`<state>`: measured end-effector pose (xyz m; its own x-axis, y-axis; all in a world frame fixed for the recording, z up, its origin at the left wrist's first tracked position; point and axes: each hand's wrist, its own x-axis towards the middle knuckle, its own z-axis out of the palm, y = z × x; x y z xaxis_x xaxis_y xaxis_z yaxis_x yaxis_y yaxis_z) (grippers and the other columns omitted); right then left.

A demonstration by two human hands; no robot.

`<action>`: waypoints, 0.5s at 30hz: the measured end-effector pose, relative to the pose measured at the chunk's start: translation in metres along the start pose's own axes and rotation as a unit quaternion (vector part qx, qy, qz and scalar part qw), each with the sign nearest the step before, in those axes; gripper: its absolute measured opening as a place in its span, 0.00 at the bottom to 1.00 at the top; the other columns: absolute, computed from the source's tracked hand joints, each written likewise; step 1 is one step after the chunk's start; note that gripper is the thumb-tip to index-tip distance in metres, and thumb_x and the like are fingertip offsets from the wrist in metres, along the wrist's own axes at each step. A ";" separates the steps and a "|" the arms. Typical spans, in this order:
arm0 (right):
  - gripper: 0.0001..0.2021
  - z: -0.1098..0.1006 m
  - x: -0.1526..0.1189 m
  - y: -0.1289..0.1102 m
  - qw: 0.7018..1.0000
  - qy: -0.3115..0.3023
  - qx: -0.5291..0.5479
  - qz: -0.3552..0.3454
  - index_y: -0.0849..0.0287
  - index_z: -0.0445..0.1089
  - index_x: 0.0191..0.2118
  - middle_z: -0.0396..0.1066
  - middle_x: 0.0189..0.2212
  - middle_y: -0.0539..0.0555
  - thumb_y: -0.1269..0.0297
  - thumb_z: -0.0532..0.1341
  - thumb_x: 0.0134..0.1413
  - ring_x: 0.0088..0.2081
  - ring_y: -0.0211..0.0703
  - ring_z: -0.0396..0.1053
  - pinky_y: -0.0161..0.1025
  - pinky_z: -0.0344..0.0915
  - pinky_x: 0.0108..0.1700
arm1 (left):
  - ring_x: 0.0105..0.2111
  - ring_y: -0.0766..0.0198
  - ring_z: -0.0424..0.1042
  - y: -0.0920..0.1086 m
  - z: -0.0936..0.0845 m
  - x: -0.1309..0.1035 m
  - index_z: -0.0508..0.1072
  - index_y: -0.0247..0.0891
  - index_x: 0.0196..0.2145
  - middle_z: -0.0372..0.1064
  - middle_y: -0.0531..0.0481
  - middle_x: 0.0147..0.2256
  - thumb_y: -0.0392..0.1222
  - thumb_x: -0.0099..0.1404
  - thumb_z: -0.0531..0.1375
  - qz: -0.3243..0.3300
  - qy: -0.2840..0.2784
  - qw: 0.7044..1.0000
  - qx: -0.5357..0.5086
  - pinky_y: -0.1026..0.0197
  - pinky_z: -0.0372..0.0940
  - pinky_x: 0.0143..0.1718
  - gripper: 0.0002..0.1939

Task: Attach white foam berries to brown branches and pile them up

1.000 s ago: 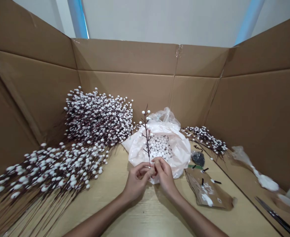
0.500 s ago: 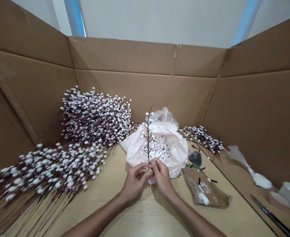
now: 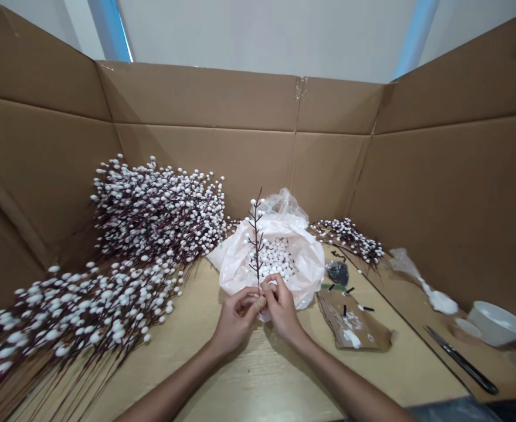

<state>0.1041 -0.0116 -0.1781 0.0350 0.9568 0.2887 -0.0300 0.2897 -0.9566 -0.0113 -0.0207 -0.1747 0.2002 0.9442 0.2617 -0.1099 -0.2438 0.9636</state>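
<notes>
A thin dark twig (image 3: 256,234) stands upright between my hands, with white balls on its upper side branches. My left hand (image 3: 239,313) pinches its lower stem. Close against it, my right hand (image 3: 279,305) has its thumb and fingers pressed together near the stem; what they hold is too small to make out. Behind the hands lies an open plastic bag (image 3: 311,258) full of loose white balls (image 3: 279,258).
Bunches of white-berried stems (image 3: 161,205) fill the left side. At the right are brown paper (image 3: 372,331) with white smears and black sticks, tweezers (image 3: 462,360), a white bowl (image 3: 498,325) and a smaller berry bunch (image 3: 350,234). Cardboard walls (image 3: 205,158) surround the table.
The view has turned slightly to the right, so the scene sits further left. Both hands remain together at the twig's lower stem.
</notes>
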 end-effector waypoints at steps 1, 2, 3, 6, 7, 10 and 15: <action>0.11 0.000 0.000 0.000 1.000 -0.001 0.003 0.002 0.56 0.56 0.33 0.59 0.16 0.42 0.53 0.53 0.53 0.16 0.34 0.58 0.30 0.54 0.18 | 0.25 0.65 0.71 0.000 0.000 0.000 0.72 0.33 0.33 0.74 0.50 0.23 0.45 0.54 0.64 0.001 -0.002 1.000 0.000 0.67 0.65 0.28 0.13; 0.11 0.000 0.000 -0.001 1.000 -0.003 0.005 0.003 0.56 0.56 0.33 0.58 0.16 0.41 0.53 0.53 0.53 0.16 0.33 0.57 0.30 0.53 0.18 | 0.24 0.66 0.71 0.000 0.000 0.000 0.72 0.33 0.33 0.73 0.50 0.23 0.45 0.55 0.64 0.002 -0.004 1.000 -0.001 0.67 0.65 0.28 0.13; 0.11 0.000 0.000 -0.001 1.000 -0.006 0.007 0.004 0.56 0.56 0.33 0.58 0.16 0.41 0.54 0.54 0.53 0.15 0.33 0.57 0.30 0.53 0.18 | 0.24 0.66 0.71 0.000 0.000 0.001 0.72 0.33 0.33 0.73 0.50 0.22 0.45 0.55 0.64 0.002 -0.005 1.000 -0.002 0.67 0.65 0.28 0.13; 0.11 0.000 0.000 -0.002 1.000 -0.011 0.007 0.004 0.56 0.57 0.31 0.57 0.16 0.41 0.53 0.54 0.52 0.15 0.32 0.56 0.30 0.52 0.18 | 0.24 0.66 0.71 0.000 0.000 0.001 0.72 0.33 0.33 0.73 0.50 0.23 0.45 0.55 0.64 0.005 -0.008 1.000 -0.004 0.67 0.65 0.27 0.13; 0.11 0.000 0.000 -0.002 1.000 -0.012 0.006 0.003 0.56 0.57 0.31 0.57 0.16 0.42 0.53 0.54 0.52 0.15 0.32 0.56 0.30 0.53 0.18 | 0.24 0.66 0.71 0.000 0.000 0.001 0.72 0.33 0.33 0.73 0.50 0.23 0.45 0.55 0.64 0.006 -0.008 1.000 -0.003 0.67 0.65 0.27 0.13; 0.11 0.000 0.001 -0.002 1.000 -0.014 -0.001 -0.007 0.56 0.57 0.30 0.57 0.15 0.42 0.54 0.53 0.52 0.16 0.33 0.57 0.30 0.54 0.18 | 0.24 0.66 0.71 0.002 0.000 0.001 0.72 0.33 0.33 0.73 0.51 0.23 0.45 0.55 0.64 0.013 -0.009 1.000 0.001 0.67 0.64 0.28 0.12; 0.10 -0.001 0.001 0.000 1.000 -0.017 -0.014 -0.021 0.56 0.57 0.30 0.58 0.16 0.42 0.56 0.53 0.54 0.16 0.33 0.57 0.30 0.53 0.18 | 0.24 0.66 0.71 0.004 0.000 0.000 0.72 0.34 0.33 0.73 0.51 0.23 0.45 0.55 0.63 0.017 -0.017 1.000 -0.001 0.67 0.64 0.27 0.12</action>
<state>0.1053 -0.0106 -0.1773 0.0026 0.9440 0.3298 -0.0010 0.3298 -0.9440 -0.0117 -0.0222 -0.1706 0.2288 0.9273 0.2963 -0.1199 -0.2752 0.9539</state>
